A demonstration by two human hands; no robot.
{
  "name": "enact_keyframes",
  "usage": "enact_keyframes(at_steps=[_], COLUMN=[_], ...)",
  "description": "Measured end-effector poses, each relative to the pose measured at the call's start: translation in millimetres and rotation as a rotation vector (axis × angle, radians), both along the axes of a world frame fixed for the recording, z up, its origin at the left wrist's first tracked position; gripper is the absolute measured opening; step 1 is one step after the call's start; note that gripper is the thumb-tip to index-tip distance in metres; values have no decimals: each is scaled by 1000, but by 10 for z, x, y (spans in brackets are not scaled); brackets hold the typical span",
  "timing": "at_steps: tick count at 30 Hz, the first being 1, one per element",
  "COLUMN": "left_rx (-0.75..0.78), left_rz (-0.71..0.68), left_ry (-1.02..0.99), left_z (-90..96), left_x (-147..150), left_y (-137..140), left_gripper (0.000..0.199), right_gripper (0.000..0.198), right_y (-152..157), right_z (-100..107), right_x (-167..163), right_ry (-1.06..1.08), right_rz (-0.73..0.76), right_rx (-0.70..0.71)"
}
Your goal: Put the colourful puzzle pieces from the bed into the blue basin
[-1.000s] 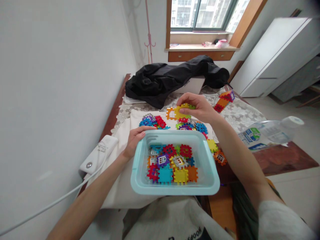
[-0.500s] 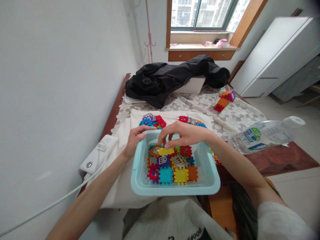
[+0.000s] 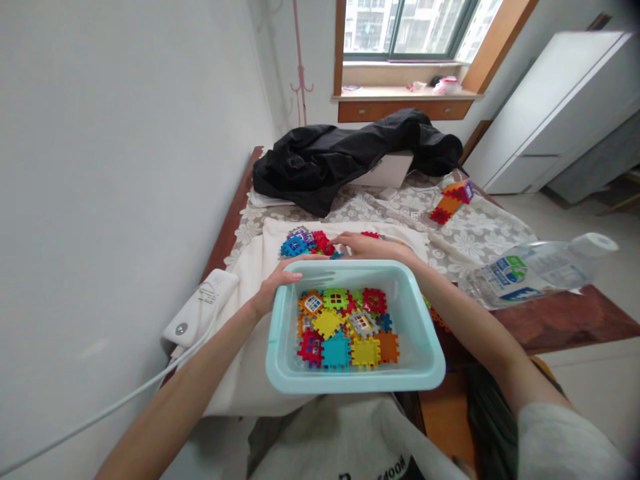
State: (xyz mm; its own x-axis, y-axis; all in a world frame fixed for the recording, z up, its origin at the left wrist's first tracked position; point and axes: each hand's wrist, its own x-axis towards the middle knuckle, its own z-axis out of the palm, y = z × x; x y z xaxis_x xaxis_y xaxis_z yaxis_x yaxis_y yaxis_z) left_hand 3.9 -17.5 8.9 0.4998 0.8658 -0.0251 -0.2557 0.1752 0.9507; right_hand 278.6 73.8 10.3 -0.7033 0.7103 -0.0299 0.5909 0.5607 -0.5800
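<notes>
Left hand (image 3: 270, 288) grips the tub (image 3: 280, 373) at its far-left rim; right hand (image 3: 367, 245), nearer, lies flat, empty, just beyond the tub, fingertips touching the tiles (image 3: 305, 243).

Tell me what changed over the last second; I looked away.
The right hand carried a yellow tile from the far pile into the tub, let go, and reached back to the pile. The left hand stayed gripping the tub's rim.
</notes>
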Motion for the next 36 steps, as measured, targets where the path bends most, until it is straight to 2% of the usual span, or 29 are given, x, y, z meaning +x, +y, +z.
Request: enact_keyframes(at_steps=[3, 7, 10, 12, 17, 20, 26, 31, 36], left_rx=[29, 42, 52, 63, 91, 83, 65, 52, 33], left_rz=[34, 29, 35, 38, 55, 47, 58, 66, 58], left_ry=[24, 29, 45, 52, 75, 76, 60, 56, 58], left_z=[13, 23, 22, 20, 33, 45, 46, 28, 12], left_x=[2, 11, 7, 2, -3, 0, 17, 13, 6], left_y=[-5, -6, -2, 0, 9, 10, 2, 4, 3], left_gripper=[55, 52, 52, 52, 50, 51, 51, 51, 55], right_gripper=[55, 39, 26, 24, 50, 54, 38, 17, 23], right_y=[17, 16, 29, 33, 10, -3, -31, -24, -30], right_z=[-110, -126, -139, -146, -117, -80, -8, -17, -52], right_x=[4, 13, 32, 43, 34, 8, -35, -36, -44], right_ry=[-63, -23, -10, -12, 59, 71, 38, 48, 110], right_rz=[61, 104, 95, 95, 88, 121, 93, 108, 89], right_rx=[10, 37, -19, -50, -22, -39, -136, -87, -28])
